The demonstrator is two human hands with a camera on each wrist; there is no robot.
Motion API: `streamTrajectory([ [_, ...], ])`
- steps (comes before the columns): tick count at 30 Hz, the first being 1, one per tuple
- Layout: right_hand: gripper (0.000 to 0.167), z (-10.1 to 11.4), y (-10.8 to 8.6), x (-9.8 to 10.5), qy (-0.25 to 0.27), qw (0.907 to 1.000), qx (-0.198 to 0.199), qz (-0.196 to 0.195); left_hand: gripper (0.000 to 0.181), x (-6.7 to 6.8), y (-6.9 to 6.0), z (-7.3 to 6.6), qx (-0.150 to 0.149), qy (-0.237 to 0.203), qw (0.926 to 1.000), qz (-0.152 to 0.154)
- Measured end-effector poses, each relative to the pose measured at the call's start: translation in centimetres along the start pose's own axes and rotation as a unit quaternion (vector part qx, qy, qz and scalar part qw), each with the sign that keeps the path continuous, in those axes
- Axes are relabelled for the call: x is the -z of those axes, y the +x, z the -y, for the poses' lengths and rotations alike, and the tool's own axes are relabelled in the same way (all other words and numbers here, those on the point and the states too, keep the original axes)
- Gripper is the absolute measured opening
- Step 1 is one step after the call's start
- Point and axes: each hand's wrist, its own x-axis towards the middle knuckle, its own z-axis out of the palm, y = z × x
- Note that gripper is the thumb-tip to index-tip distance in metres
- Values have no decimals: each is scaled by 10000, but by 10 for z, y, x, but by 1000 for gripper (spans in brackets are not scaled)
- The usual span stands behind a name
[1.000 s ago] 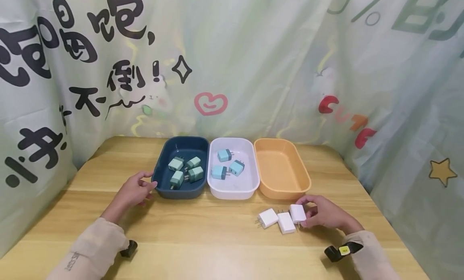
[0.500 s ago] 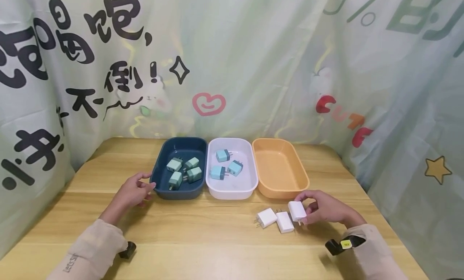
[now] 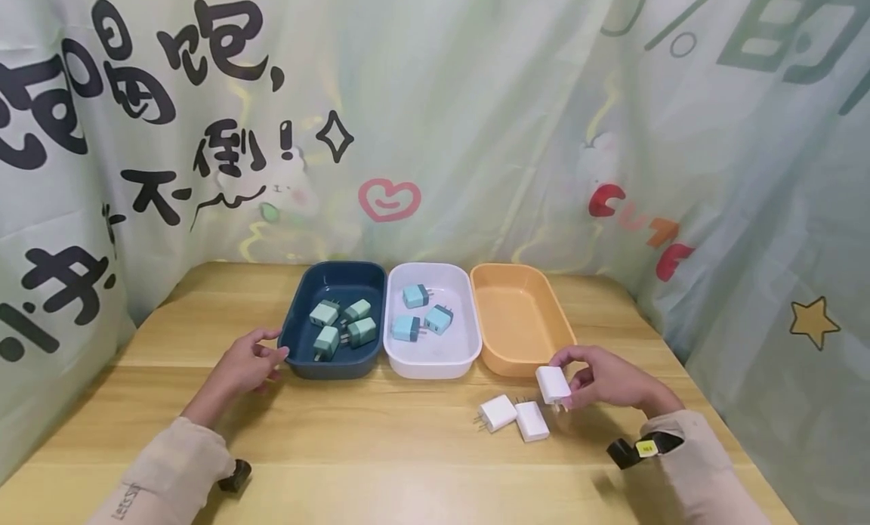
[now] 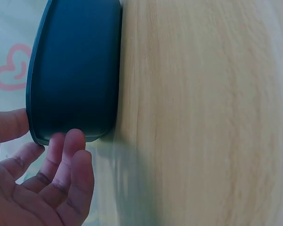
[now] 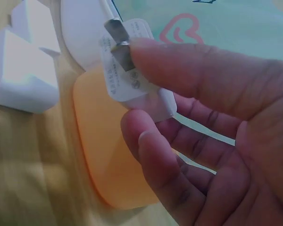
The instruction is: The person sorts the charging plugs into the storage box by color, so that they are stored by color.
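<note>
My right hand (image 3: 605, 378) pinches a white USB wall charger (image 3: 553, 385) between thumb and fingers, raised in front of the orange tray (image 3: 506, 344). In the right wrist view, the metal prongs of this charger (image 5: 117, 89) show beside the thumb. Two more white chargers, one on the left (image 3: 498, 414) and one on the right (image 3: 532, 421), lie on the table beside it. My left hand (image 3: 245, 365) touches the left rim of the navy tray (image 3: 333, 369) with loosely bent fingers. In the left wrist view, its fingertips (image 4: 75, 139) lie by the tray's outer wall.
The navy tray contains several green chargers (image 3: 326, 342). Three light-blue chargers (image 3: 438, 319) lie in the white tray (image 3: 432, 368), between the navy and orange ones. Behind the wooden table (image 3: 353, 457) hangs a printed curtain (image 3: 462, 125).
My right hand has lifted the white charger off the table, moving up and slightly forward, away from the other two. My left hand stays at the navy tray.
</note>
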Motion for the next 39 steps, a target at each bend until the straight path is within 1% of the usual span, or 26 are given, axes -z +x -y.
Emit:
streamTrajectory([
  [2,44,2,2,2,-43,10000,90,-5,56,0,0,-1,21,-10,10000,-5],
  [5,44,7,6,7,-175,9998,100,-31,56,0,1,-4,66,-16,10000,-15],
  [11,42,14,16,14,-227,9997,-122,-22,56,-1,2,-4,82,-37,10000,5],
  [16,42,19,23,19,-365,9989,-270,-102,56,-1,2,-3,109,-27,9999,-16],
  [26,41,17,41,24,-207,9984,-385,-346,54,-2,0,-3,165,-20,9999,-6],
  [29,42,18,47,25,-138,9977,-527,-400,54,-2,-1,-2,196,-37,9998,12],
  [33,42,17,55,26,-221,9954,-736,-564,56,-1,-1,-1,197,-18,9998,8],
  [36,41,16,61,27,-334,9949,-733,-606,57,-1,-1,1,178,-13,9998,5],
  [39,40,14,67,28,-252,9964,-635,-495,56,-1,0,2,169,-32,9999,11],
])
